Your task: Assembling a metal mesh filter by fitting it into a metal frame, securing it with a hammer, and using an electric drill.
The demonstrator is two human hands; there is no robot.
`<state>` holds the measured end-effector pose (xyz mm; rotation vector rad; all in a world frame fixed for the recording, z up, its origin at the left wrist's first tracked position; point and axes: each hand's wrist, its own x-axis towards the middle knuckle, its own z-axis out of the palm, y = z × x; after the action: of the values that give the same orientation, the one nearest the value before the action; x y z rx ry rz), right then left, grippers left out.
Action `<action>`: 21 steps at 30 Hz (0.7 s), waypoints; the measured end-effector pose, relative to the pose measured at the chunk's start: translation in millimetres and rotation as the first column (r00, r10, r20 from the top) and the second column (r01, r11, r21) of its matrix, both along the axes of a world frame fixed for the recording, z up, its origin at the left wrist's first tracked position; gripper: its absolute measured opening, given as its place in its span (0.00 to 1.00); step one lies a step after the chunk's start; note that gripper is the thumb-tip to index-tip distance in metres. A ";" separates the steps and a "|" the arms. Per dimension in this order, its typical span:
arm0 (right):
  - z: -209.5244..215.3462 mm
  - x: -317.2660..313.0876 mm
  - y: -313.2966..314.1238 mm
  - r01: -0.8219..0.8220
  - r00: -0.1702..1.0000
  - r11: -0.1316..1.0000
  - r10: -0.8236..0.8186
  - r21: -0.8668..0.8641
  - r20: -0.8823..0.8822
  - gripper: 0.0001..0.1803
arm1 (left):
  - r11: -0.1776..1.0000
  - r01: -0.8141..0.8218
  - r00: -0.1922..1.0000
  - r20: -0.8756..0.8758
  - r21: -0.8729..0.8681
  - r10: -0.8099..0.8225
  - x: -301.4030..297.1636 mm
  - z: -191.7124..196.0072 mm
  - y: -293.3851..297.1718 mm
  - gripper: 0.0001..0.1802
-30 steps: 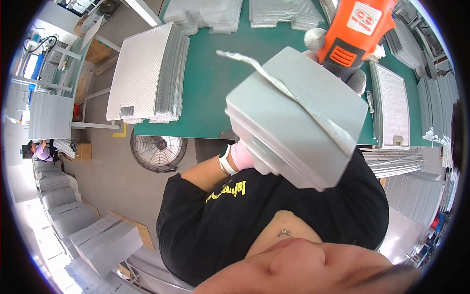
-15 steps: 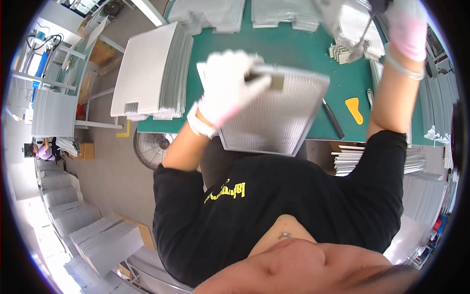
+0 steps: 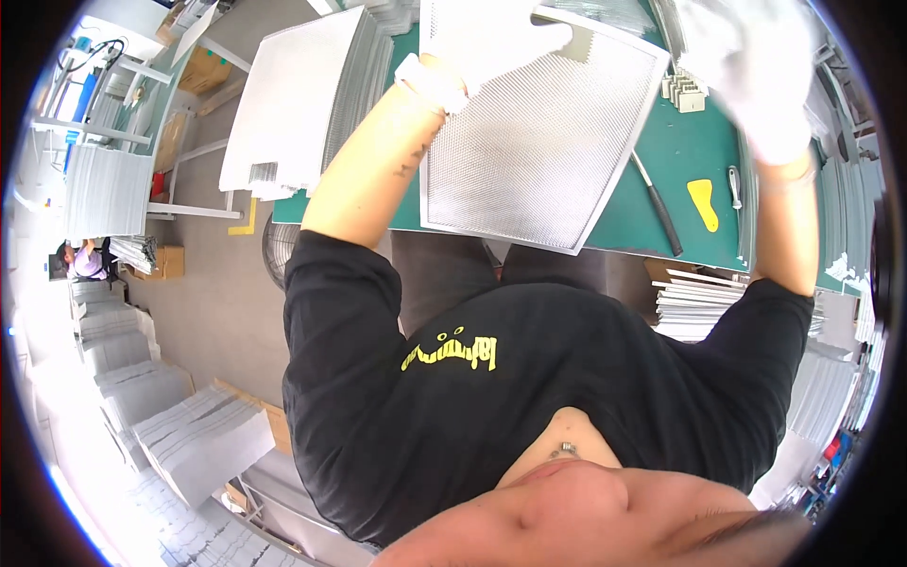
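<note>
- At the far left, stacks of grey mesh panels [image 3: 203, 439] sit on the floor, and another person [image 3: 87, 262] is partly visible by the left edge.
- A tall stack of metal filter panels [image 3: 302, 99] rests on the left end of the green tabletop [image 3: 675, 156], its edge hanging over the side.
- The left hand [image 3: 482, 38], in a white glove, lies on the upper part of the mesh filter panel [image 3: 539, 142]; its fingers are spread flat over the panel's top, pressing rather than clamping, though the picture's rim cuts them off.
- The mesh filter panel lies flat on the tabletop just in front of the person, tilted, with its near corner hanging past the tabletop's edge.
- Just right of the panel lie a dark-handled tool [image 3: 658, 208], a yellow scraper [image 3: 704, 203] and a small metal tool [image 3: 733, 186].
- The right hand [image 3: 756, 66], also in a white glove, is raised above the right end of the tabletop; it is blurred, so I cannot tell how its fingers are set or whether they hold anything.
- Below the tabletop's right edge lies a pile of flat white sheets [image 3: 699, 302].
</note>
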<state>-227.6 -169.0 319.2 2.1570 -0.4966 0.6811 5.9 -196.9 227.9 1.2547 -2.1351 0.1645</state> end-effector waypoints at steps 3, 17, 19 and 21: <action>-78.3 -22.4 9.2 0.090 0.993 0.910 -0.115 0.406 0.039 0.31 | 0.993 0.096 0.993 0.080 -0.065 -0.091 -19.7 6.2 34.5 0.23; -250.1 -347.0 128.1 -0.279 -0.209 0.749 -0.658 0.601 0.723 0.27 | 0.682 -0.731 0.673 0.133 -0.029 0.728 205.4 -98.4 149.5 0.24; -274.3 -392.8 129.4 -0.184 -0.324 0.759 -0.647 0.624 0.691 0.26 | 0.653 -0.757 0.641 0.231 0.033 0.732 213.2 -106.4 153.1 0.26; -288.5 -408.3 123.0 -0.121 -0.399 0.751 -0.635 0.648 0.661 0.23 | 0.571 -0.785 0.619 0.270 0.238 0.738 215.2 -107.2 152.8 0.29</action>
<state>-635.9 -45.9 30.7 0.8401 -2.3426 2.2030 221.2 -44.1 120.7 2.4058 -1.5960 0.2658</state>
